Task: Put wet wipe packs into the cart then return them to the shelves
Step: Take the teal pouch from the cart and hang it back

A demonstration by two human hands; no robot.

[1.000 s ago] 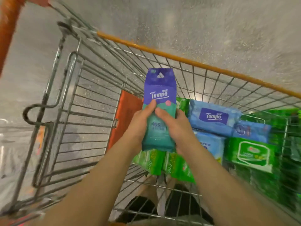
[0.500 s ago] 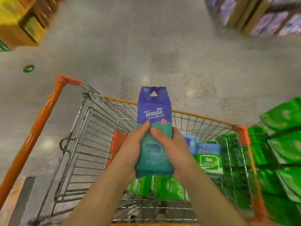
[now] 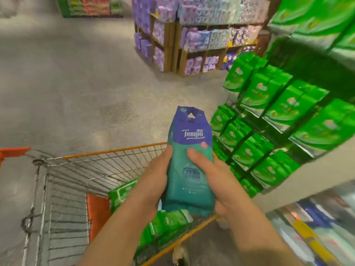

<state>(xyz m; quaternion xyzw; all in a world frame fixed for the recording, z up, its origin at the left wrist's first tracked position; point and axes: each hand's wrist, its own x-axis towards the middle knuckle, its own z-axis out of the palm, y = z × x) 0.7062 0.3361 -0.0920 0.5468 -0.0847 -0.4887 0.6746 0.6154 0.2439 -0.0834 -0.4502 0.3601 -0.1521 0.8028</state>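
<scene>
A grey shop floor [image 3: 80,89] runs between stocked shelves. Both hands hold one purple-and-teal wet wipe pack [image 3: 189,160] upright above the cart: the left hand [image 3: 153,186] wraps its fingers round the pack's left edge, and the right hand [image 3: 217,185] grips the right edge with its thumb laid across the front. Below them the wire cart [image 3: 107,164] with orange rim holds green packs [image 3: 167,221]. To the right, a shelf [image 3: 299,186] carries rows of green packs; further back stand racks of purple packs [image 3: 199,37].
</scene>
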